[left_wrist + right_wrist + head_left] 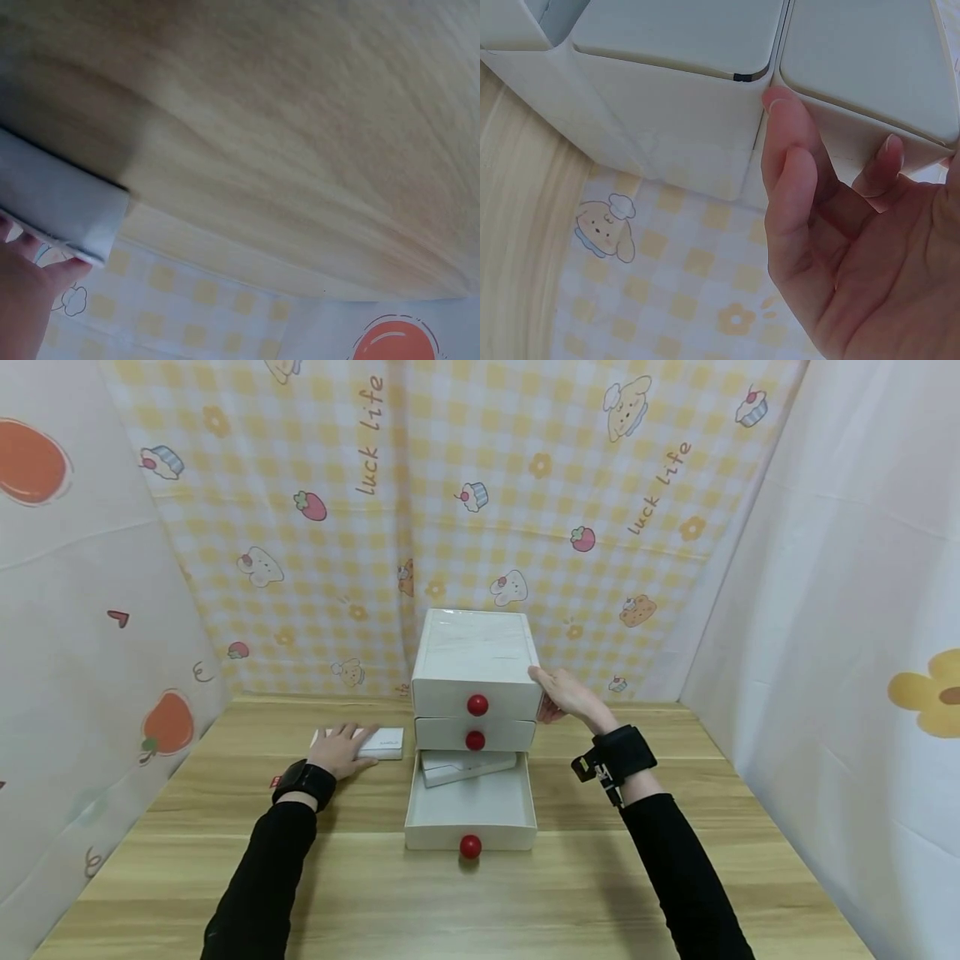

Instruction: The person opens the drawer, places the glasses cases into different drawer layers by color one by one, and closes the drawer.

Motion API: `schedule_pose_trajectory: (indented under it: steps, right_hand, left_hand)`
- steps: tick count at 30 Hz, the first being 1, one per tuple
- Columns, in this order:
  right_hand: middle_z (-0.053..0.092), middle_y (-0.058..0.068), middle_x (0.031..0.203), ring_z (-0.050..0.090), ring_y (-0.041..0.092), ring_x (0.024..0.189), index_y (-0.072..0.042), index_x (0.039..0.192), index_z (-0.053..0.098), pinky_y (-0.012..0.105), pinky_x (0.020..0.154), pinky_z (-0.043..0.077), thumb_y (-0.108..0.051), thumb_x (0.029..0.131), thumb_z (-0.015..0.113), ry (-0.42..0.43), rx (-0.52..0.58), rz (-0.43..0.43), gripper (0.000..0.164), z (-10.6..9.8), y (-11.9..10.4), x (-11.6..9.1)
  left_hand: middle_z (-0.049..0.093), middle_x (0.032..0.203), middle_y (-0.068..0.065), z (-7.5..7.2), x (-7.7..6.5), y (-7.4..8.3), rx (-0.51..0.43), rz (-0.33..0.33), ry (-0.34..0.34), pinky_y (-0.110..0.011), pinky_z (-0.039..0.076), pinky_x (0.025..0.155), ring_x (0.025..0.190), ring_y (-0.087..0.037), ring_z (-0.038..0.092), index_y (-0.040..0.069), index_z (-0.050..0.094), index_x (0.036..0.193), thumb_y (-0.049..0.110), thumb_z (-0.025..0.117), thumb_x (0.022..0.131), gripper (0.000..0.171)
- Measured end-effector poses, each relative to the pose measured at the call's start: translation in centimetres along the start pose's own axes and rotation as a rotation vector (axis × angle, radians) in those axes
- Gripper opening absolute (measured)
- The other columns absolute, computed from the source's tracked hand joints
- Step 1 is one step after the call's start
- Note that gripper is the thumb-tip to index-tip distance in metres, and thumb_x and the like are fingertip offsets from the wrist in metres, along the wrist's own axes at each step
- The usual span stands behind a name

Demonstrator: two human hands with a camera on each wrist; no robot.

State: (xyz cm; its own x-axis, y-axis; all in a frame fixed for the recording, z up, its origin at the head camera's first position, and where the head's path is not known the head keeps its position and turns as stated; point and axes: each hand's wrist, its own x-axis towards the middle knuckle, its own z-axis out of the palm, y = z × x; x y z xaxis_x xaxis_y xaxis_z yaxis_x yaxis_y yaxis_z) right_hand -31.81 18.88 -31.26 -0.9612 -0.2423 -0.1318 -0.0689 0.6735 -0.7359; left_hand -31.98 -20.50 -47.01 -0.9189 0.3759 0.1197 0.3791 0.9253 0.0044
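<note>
In the head view my left hand (339,753) grips a flat white box (386,742) on the table, fingers spread across its top and thumb along the near edge. The left wrist view shows fingertips at the edge of the white box (60,199). My right hand (567,695) holds the upper right corner of a white drawer cabinet (476,647). Its curled fingers (791,142) touch the cabinet's side beside a seam. Below two shut drawers with red knobs, the bottom drawer (472,837) is pulled out. A white box (468,768) lies slanted toward its back.
The wooden table (600,893) runs back to a yellow checked curtain (465,543). White curtains hang at the left (67,635) and right (840,593). The open drawer's red knob (470,847) juts toward me. A small red item (275,782) shows beside the left wrist.
</note>
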Motion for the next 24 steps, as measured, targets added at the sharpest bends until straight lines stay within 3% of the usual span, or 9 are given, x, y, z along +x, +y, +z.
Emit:
schedule_pose_trajectory:
  steps: [7, 18, 24]
  right_hand:
    - [0.068, 0.009, 0.064, 0.065, 0.014, 0.055, 0.007, 0.093, 0.066, 0.029, 0.057, 0.055, -0.047, 0.102, 0.029, 0.003, 0.001, -0.005, 0.066, 0.1, 0.2, 0.1]
    - [0.068, 0.009, 0.065, 0.065, 0.015, 0.056, 0.007, 0.096, 0.065, 0.028, 0.057, 0.054, -0.047, 0.102, 0.027, -0.013, -0.002, -0.021, 0.066, 0.1, 0.3, 0.0]
    - [0.067, 0.007, 0.062, 0.064, 0.014, 0.054, 0.008, 0.101, 0.065, 0.028, 0.056, 0.055, -0.046, 0.102, 0.028, -0.009, 0.006, -0.020, 0.066, 0.1, 0.2, 0.1]
  left_hand:
    - [0.053, 0.120, -0.026, 1.4, 0.3, -0.3, 0.074, -0.011, 0.047, -0.059, 0.044, 0.089, 0.113, -0.045, 0.050, 0.014, 0.042, 0.142, 0.056, 0.057, 0.086, 0.071]
    - [0.055, 0.120, -0.029, 1.2, -0.5, 0.0, -0.053, -0.051, 0.078, -0.061, 0.046, 0.081, 0.108, -0.048, 0.054, 0.010, 0.044, 0.140, 0.057, 0.058, 0.086, 0.073]
    - [0.058, 0.114, -0.026, 0.6, -1.5, -0.3, -0.050, 0.000, 0.079, -0.054, 0.048, 0.076, 0.101, -0.044, 0.057, 0.010, 0.045, 0.139, 0.057, 0.056, 0.087, 0.071]
